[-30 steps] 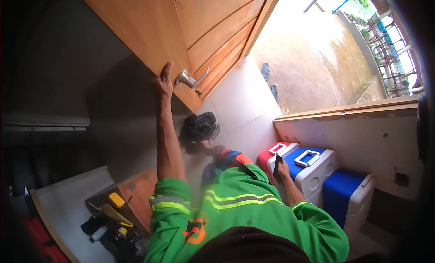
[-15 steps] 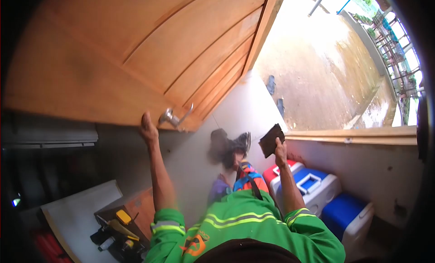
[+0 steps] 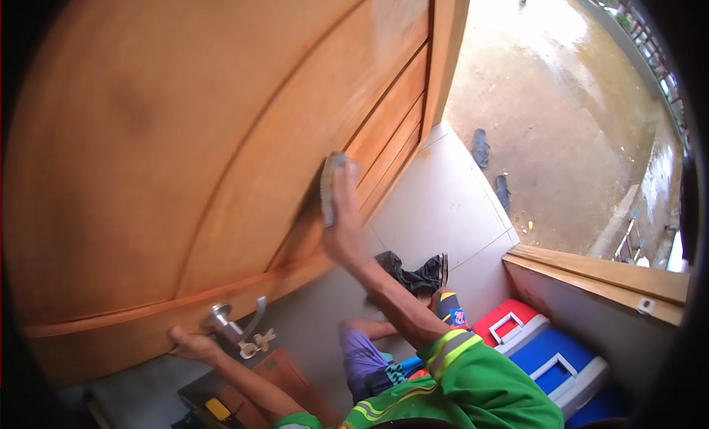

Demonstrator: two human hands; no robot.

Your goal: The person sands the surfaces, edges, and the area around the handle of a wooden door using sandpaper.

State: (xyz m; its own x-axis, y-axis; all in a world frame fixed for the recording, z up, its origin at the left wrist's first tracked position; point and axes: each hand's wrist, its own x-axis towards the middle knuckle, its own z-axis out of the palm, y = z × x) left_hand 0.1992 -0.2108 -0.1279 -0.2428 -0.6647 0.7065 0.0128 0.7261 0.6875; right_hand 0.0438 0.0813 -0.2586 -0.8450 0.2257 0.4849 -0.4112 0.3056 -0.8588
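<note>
A wooden panelled door (image 3: 221, 134) fills the left and middle of the view. My left hand (image 3: 193, 345) is closed round the door's edge, left of the metal lever handle (image 3: 226, 323), where keys (image 3: 258, 344) hang. Raised against the door's panels, my right hand (image 3: 343, 200) presses a thin, dark-faced sanding sheet (image 3: 329, 189) to the wood. Its fingers lie along the sheet and are slightly blurred. The face of the sheet against the door is hidden.
Red (image 3: 509, 314) and blue (image 3: 557, 362) coolers stand at the lower right beside the door frame (image 3: 598, 274). Dark footwear (image 3: 481, 148) lies outside on wet ground. A brown box (image 3: 277, 385) and a yellow item (image 3: 218, 409) sit low on the left.
My right hand has moved up and left from near the coolers and brought the sheet onto the door. The door fills more of the view, and my left hand appears lower at its edge.
</note>
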